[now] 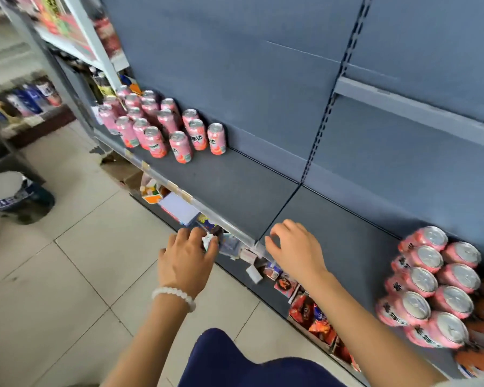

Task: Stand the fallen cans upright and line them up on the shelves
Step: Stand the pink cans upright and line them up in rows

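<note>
Now both hands hover at the front lip of the dark shelf (235, 191), close to the seam where two shelf boards meet. The left hand (186, 262), with a white bead bracelet (173, 296) at its wrist, sits just off the shelf edge over the tiled floor (67, 261), its fingers loosely bent; whether they pinch something small and pale at the tips cannot be told. The right hand (296, 250) reaches over the clear price rail (224, 222) onto the board, fingers curved downward and holding nothing.

Between the two can groups lies a broad bare stretch of shelf — open from the rail back to the grey rear panel (263, 65). One cluster of pink cans (162, 127) stands upright at the far left, reaching close to the front edge. A second cluster of pink cans (430, 286) sits at the right end near the front edge, packed tight, tops facing the camera — standing or lying is unclear. Small packets (310, 311) crowd the lower shelf beneath.
</note>
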